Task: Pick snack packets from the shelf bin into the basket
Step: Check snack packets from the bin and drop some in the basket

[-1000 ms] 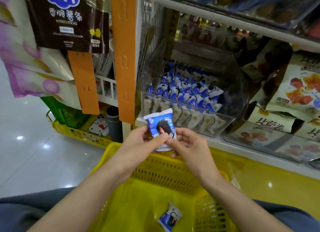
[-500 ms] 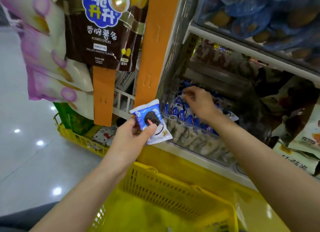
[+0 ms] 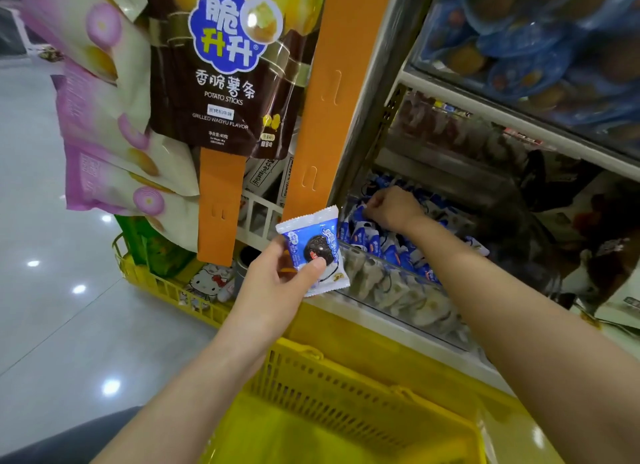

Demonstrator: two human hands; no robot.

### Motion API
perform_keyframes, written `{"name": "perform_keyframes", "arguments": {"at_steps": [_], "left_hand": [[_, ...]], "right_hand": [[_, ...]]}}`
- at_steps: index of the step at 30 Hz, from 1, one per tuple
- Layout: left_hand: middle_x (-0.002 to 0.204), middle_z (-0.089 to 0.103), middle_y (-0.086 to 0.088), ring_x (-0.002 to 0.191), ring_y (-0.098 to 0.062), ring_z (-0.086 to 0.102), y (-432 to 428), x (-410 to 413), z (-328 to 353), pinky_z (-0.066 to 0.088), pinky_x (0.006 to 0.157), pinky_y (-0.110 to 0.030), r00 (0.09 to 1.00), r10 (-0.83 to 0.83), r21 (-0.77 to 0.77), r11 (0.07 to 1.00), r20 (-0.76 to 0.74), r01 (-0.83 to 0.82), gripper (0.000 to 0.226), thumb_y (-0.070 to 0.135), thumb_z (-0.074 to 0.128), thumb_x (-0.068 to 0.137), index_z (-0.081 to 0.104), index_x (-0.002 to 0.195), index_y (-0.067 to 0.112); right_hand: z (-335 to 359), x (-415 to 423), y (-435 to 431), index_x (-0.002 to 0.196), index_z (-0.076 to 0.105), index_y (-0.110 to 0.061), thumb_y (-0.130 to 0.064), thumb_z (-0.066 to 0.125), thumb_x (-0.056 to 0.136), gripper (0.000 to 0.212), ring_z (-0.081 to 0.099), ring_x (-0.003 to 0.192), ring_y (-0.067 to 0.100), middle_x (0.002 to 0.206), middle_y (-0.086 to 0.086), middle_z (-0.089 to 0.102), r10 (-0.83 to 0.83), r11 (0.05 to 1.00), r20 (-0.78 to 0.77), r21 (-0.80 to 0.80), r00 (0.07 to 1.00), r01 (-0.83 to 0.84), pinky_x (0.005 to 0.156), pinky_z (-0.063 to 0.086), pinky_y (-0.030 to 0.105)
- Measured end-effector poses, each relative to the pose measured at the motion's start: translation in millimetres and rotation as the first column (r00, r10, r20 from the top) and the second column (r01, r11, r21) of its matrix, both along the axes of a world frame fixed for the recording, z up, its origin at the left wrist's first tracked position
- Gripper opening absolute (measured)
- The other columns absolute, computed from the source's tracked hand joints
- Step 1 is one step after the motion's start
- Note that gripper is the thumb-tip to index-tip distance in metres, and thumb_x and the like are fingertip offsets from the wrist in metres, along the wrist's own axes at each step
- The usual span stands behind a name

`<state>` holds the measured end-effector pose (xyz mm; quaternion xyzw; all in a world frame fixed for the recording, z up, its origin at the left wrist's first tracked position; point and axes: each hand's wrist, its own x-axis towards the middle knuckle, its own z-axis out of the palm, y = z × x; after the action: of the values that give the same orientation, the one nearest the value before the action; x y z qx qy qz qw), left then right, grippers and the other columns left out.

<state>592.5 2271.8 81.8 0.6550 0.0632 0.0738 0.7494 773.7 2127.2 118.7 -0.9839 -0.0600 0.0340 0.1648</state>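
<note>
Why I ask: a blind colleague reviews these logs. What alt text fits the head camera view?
A person's left hand pinches a blue-and-white snack packet while the right hand reaches into a clear shelf bin full of similar packets; a yellow basket sits below. A potato-sticks bag hangs at upper left.

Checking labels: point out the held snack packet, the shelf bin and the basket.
held snack packet (image 3: 313,244), head view, cookie picture on its front.
shelf bin (image 3: 398,290), head view, clear front wall.
basket (image 3: 346,384), head view, far mesh wall.

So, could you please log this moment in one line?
left hand holds snack packet | right hand in shelf bin | basket below
</note>
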Motion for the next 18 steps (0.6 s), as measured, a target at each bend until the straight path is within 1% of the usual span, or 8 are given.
{"name": "perform_keyframes", "arguments": {"at_steps": [2, 4, 7, 9, 13, 15, 17, 18], "left_hand": [[0.102, 0.066, 0.013, 0.094, 0.002, 0.062, 0, -2, 0, 0.048, 0.069, -0.013, 1.0, 0.008, 0.018, 1.0, 0.006, -0.009, 0.028, 0.022, 0.06, 0.088, 0.053, 0.111, 0.035], [0.104, 0.066, 0.011, 0.095, 0.0, 0.062, -1, -3, 0, 0.047, 0.069, -0.014, 1.0, 0.02, 0.013, 1.0, -0.002, -0.02, 0.031, 0.021, 0.061, 0.087, 0.053, 0.115, 0.031], [0.106, 0.065, 0.007, 0.092, 0.001, 0.062, -1, -4, 0, 0.047, 0.062, -0.007, 0.999, 0.03, -0.02, 0.999, -0.024, -0.03, 0.033, 0.02, 0.063, 0.085, 0.053, 0.117, 0.021], [0.105, 0.064, 0.008, 0.087, 0.004, 0.063, -3, -5, 2, 0.045, 0.059, -0.003, 1.0, 0.02, -0.031, 0.999, -0.024, -0.021, 0.031, 0.021, 0.063, 0.086, 0.053, 0.115, 0.022], [0.096, 0.066, 0.014, 0.087, 0.007, 0.061, -6, -7, 5, 0.048, 0.067, -0.011, 1.0, -0.012, -0.037, 0.999, -0.001, 0.012, 0.015, 0.03, 0.057, 0.089, 0.057, 0.103, 0.033], [0.087, 0.068, 0.016, 0.083, 0.007, 0.062, -8, -8, 8, 0.05, 0.067, -0.013, 0.999, -0.045, -0.085, 0.995, 0.013, 0.046, 0.013, 0.036, 0.056, 0.086, 0.059, 0.098, 0.033], [0.097, 0.069, 0.006, 0.095, -0.007, 0.063, -12, -11, 9, 0.053, 0.08, -0.025, 0.995, -0.098, -0.151, 0.983, 0.021, 0.1, 0.029, 0.043, 0.056, 0.079, 0.062, 0.103, 0.029], [0.104, 0.067, -0.001, 0.101, -0.014, 0.062, -14, -12, 10, 0.052, 0.087, -0.032, 0.993, -0.118, -0.179, 0.976, 0.026, 0.121, 0.034, 0.045, 0.055, 0.077, 0.063, 0.105, 0.027]], "right_hand": [[-1, -4, -2, 0.086, 0.065, -0.005, -0.014, 0.055, 0.09, 0.014, 0.063, 0.089, 0.028, 0.095, 0.015, 0.068, -0.011, 0.997, 0.062, 0.074, 0.998, 0.007, 0.079, 0.049, 0.035], [0, -7, -7, 0.084, 0.061, -0.011, -0.013, 0.054, 0.091, 0.01, 0.061, 0.086, 0.025, 0.089, 0.011, 0.065, -0.04, 0.987, 0.14, 0.162, 0.989, 0.016, 0.075, 0.048, 0.031], [9, -14, -16, 0.095, 0.062, -0.012, -0.015, 0.054, 0.092, 0.01, 0.055, 0.079, 0.017, 0.085, 0.004, 0.059, -0.109, 0.939, 0.235, 0.344, 0.966, 0.023, 0.07, 0.04, 0.024], [19, -19, -23, 0.105, 0.063, -0.008, -0.017, 0.054, 0.093, 0.018, 0.054, 0.083, 0.013, 0.09, 0.002, 0.059, -0.149, 0.913, 0.281, 0.408, 0.948, 0.022, 0.074, 0.04, 0.022], [34, -38, -34, 0.105, 0.062, -0.005, -0.02, 0.053, 0.093, 0.021, 0.06, 0.089, 0.019, 0.099, 0.011, 0.065, -0.223, 0.804, 0.277, 0.594, 0.934, 0.016, 0.084, 0.052, 0.034], [39, -56, -36, 0.097, 0.06, -0.011, -0.019, 0.052, 0.093, 0.012, 0.061, 0.079, 0.013, 0.088, 0.005, 0.064, -0.211, 0.724, 0.249, 0.689, 0.945, -0.02, 0.069, 0.054, 0.023], [40, -79, -36, 0.083, 0.058, -0.019, -0.019, 0.053, 0.093, 0.011, 0.057, 0.058, -0.001, 0.073, -0.004, 0.06, -0.158, 0.667, 0.209, 0.743, 0.965, -0.052, 0.049, 0.046, 0.012], [37, -92, -36, 0.079, 0.058, -0.022, -0.019, 0.055, 0.092, 0.014, 0.055, 0.053, -0.005, 0.07, -0.007, 0.06, -0.109, 0.654, 0.194, 0.752, 0.975, -0.077, 0.046, 0.044, 0.011]]}}
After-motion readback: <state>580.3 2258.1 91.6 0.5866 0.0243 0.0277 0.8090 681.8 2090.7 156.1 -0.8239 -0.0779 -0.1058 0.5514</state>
